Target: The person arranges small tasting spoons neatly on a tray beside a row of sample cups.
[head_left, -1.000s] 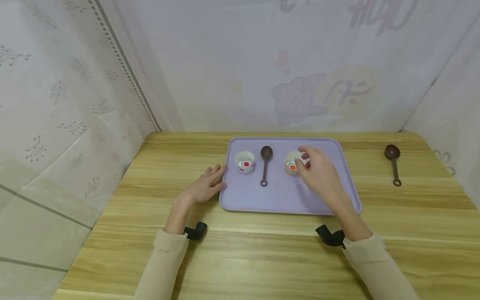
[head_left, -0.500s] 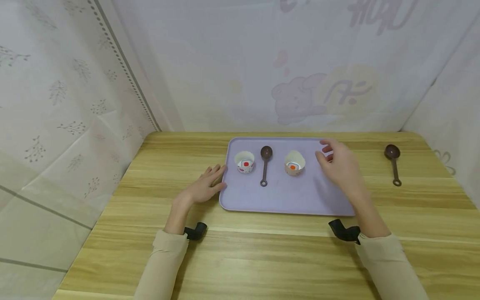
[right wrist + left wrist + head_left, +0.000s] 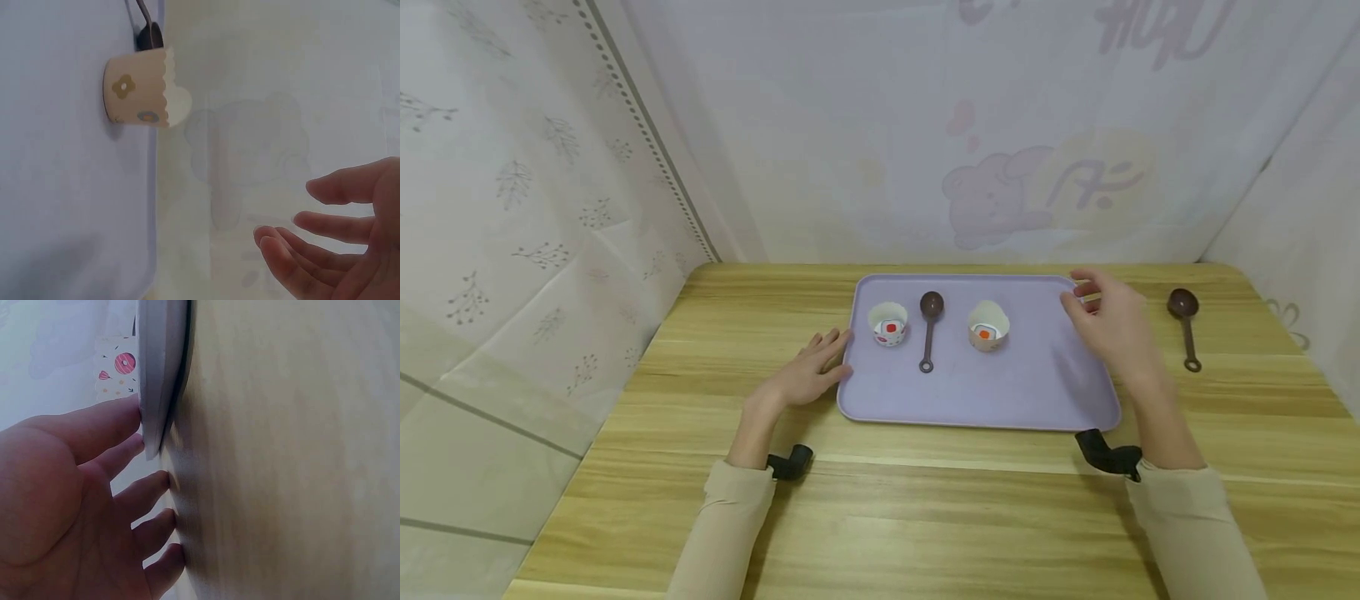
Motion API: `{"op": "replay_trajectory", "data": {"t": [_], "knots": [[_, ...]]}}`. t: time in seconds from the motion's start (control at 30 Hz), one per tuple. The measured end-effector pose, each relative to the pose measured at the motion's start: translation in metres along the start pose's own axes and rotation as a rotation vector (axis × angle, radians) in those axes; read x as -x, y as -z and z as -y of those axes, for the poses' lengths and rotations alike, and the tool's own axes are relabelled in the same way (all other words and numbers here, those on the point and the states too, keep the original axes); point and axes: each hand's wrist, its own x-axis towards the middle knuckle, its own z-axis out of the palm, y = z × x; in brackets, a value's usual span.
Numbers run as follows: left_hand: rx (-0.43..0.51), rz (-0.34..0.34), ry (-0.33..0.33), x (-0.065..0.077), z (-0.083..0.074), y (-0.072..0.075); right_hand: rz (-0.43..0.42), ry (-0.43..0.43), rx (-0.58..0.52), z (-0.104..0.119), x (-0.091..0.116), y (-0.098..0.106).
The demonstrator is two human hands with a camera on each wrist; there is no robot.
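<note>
My left hand [image 3: 801, 375] lies at the left edge of the lilac tray [image 3: 970, 396], thumb and index fingertip at its rim, the other fingertips on the table. Over the tray's right edge hovers my right hand [image 3: 1112, 325], fingers loosely bent, holding nothing. On the tray stand two paper baking cups: a white one [image 3: 889, 336] with red print, at the left, and a peach one [image 3: 988, 339] with flower prints, nearer the middle. A red piece shows inside the first, an orange piece inside the second. Between the cups lies a brown measuring spoon [image 3: 931, 308].
A second brown measuring spoon [image 3: 1184, 307] lies on the wooden table [image 3: 925, 517] to the right of the tray. Printed curtains hang behind the table and at its sides. A dark camera mount sits at each wrist.
My right hand has moved right, from over the peach baking cup to the tray's right edge. The left hand, cups and spoons have stayed in place.
</note>
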Motion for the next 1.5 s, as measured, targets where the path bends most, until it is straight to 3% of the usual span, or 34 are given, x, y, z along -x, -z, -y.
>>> {"op": "replay_trajectory", "data": {"t": [0.2,0.7,1.27,1.5], "knots": [[-0.006,0.003,-0.002,0.000,0.000,0.000,-0.018,-0.003,0.014,-0.011,-0.001,0.012],[0.005,0.006,0.001,0.000,0.000,0.000,0.009,-0.121,0.060,-0.034,-0.002,0.035],[-0.001,0.006,-0.003,-0.001,0.002,-0.001,0.053,-0.182,0.038,-0.065,-0.003,0.053],[0.003,0.007,-0.006,-0.001,0.001,0.000,0.047,-0.204,-0.018,-0.079,0.000,0.063]]}}
